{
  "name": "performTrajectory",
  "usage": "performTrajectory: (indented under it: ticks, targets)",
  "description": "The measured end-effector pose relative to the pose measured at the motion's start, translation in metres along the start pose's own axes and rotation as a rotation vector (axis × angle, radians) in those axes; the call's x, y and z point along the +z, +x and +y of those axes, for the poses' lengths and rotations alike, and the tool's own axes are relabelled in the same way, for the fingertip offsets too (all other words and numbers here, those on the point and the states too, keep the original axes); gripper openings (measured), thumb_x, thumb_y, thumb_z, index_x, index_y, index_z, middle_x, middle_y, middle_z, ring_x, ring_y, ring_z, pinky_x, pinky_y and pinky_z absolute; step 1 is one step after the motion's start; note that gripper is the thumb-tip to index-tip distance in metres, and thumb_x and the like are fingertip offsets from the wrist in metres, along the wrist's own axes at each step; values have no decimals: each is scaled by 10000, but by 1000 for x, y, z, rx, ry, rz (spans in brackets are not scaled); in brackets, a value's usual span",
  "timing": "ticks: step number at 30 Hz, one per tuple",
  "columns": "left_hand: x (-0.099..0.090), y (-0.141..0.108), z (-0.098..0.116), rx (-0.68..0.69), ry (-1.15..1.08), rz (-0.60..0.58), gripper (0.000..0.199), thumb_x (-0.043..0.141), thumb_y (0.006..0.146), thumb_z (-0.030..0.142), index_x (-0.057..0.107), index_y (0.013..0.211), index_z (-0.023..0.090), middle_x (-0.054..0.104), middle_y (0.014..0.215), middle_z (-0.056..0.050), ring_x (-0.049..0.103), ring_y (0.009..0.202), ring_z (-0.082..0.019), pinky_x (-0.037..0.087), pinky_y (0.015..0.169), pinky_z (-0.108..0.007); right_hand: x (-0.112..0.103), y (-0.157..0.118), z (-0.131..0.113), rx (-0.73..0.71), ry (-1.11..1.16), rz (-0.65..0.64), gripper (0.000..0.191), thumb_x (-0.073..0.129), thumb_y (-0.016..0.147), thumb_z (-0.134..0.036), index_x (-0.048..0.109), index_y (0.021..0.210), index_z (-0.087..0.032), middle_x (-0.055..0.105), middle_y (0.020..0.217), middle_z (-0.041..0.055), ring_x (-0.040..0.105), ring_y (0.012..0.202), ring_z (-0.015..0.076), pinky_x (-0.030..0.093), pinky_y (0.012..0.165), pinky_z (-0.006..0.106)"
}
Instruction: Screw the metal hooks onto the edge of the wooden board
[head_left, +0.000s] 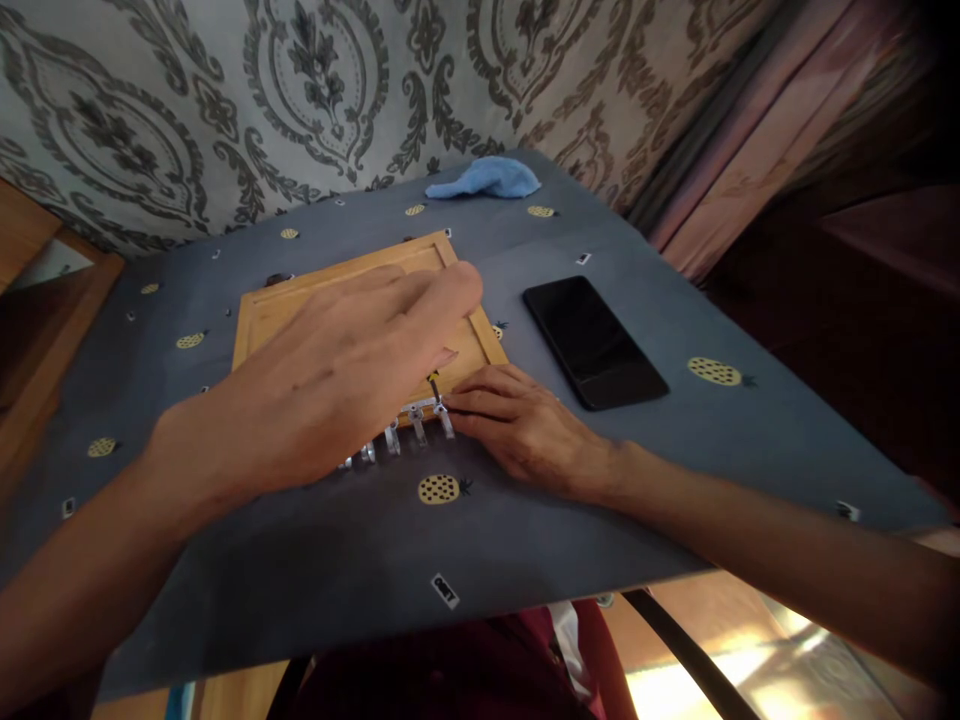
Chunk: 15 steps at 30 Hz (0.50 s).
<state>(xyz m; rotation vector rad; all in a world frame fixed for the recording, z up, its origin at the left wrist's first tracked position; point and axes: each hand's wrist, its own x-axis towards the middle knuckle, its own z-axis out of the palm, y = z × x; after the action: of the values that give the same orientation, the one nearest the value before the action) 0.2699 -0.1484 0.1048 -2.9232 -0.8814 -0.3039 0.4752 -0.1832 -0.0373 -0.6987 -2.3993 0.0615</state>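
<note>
A wooden framed board [482, 318] lies on the table. Along its near edge runs a metal rail with several silver hooks [417, 426], partly covered by my left hand [337, 350]. That hand is closed round a screwdriver [435, 384]; only a short piece with a yellow and black part shows beneath it, its tip down at the rail's right end. My right hand [525, 425] rests at the board's near right corner, fingers closed together on the end of the hook rail, close to the screwdriver tip. The screwdriver's handle is hidden in my left hand.
A black smartphone [596, 343] lies right of the board. At the back of the table sits a crumpled blue cloth [487, 178]. The grey tablecloth [300, 580] has pineapple prints. A patterned curtain [315, 90] hangs behind, and wooden furniture [71, 340] stands at the left.
</note>
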Motion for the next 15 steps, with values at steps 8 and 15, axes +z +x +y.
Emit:
performTrajectory:
  ticks: [8,15]
  targets:
    - [8,-6,3,-119,-65,322,259,671,865,248,515,1071,244,643,912,10,650,700,-142,479,575,-260,1,1,0,1,5,21,271,473,918,-48,697,1047,-129,743,1052,91,608,1006,251,514,883,434]
    - [6,-18,6,-106,4,401,122,577,939,189,555,1052,229,636,954,14,607,788,-112,498,739,-234,1,0,1,-2,14,22,287,463,912,-55,693,1064,-134,745,1061,87,606,1001,249,513,881,441]
